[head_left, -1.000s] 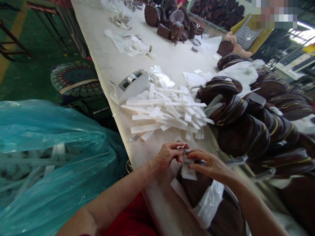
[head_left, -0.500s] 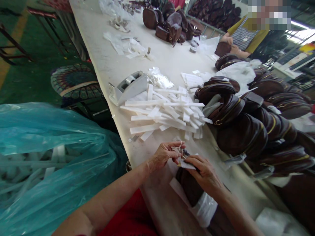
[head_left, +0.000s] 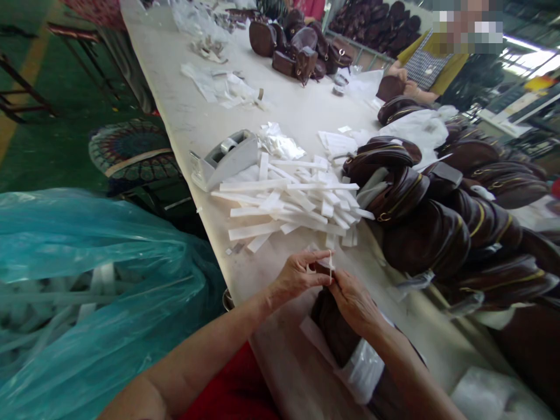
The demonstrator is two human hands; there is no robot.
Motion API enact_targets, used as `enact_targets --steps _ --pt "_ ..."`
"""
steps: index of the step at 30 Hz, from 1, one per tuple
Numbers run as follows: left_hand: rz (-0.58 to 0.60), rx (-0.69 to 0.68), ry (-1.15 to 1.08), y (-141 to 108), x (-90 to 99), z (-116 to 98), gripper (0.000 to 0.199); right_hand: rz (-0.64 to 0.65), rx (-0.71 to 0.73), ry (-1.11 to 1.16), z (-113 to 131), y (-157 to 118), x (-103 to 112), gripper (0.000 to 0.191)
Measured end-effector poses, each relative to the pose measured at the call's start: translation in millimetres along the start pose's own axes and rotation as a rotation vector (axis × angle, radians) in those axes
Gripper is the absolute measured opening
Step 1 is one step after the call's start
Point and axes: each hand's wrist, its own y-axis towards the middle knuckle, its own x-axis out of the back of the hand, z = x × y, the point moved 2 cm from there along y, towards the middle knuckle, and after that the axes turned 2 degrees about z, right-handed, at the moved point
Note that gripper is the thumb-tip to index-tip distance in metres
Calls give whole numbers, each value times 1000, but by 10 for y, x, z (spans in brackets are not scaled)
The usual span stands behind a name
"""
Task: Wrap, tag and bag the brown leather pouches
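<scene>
My left hand (head_left: 301, 277) holds a thin white band (head_left: 331, 267), stretched between its thumb and forefinger tips. Right beside it, my right hand (head_left: 353, 300) has its fingers drawn together close to the band. What those fingers grip is hidden. Below my hands a dark brown leather bag (head_left: 336, 332) lies on the table, partly covered by my right hand and forearm. Clear plastic wrapping (head_left: 364, 368) is around its lower part, and a pale strip lies along its left side.
White foam strips (head_left: 289, 201) are heaped ahead, beside a grey tape dispenser (head_left: 230, 157). Brown bags (head_left: 431, 239) are piled on the right. A blue plastic sack (head_left: 144, 315) of strips stands left of the table edge. Across the table a person (head_left: 426, 61) holds a brown piece.
The white band is now drawn taut between my left fingertips. My right hand has moved slightly up and left, closer to the left. The white card seen under it has gone from sight.
</scene>
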Motion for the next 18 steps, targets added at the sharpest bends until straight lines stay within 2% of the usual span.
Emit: enact_targets --steps 5,8,10,12,14,16,18 --pt "35 -189 507 96 52 -115 36 12 -65 61 101 36 26 21" --pt "57 -278 702 80 139 -203 24 15 -149 288 98 39 66 38" --pt "31 -326 759 36 221 -287 19 -47 -216 495 41 32 93 47" --pt "-100 -357 779 -19 325 -396 16 -122 -248 601 -40 11 126 49" --pt "-276 -360 777 -67 435 -514 11 -149 -253 587 -126 -34 175 48" --pt "-429 -339 780 -99 539 -617 8 -131 -258 497 -220 -101 254 45" --pt "-530 -300 804 -119 639 -678 9 -53 -279 386 -339 -182 354 44"
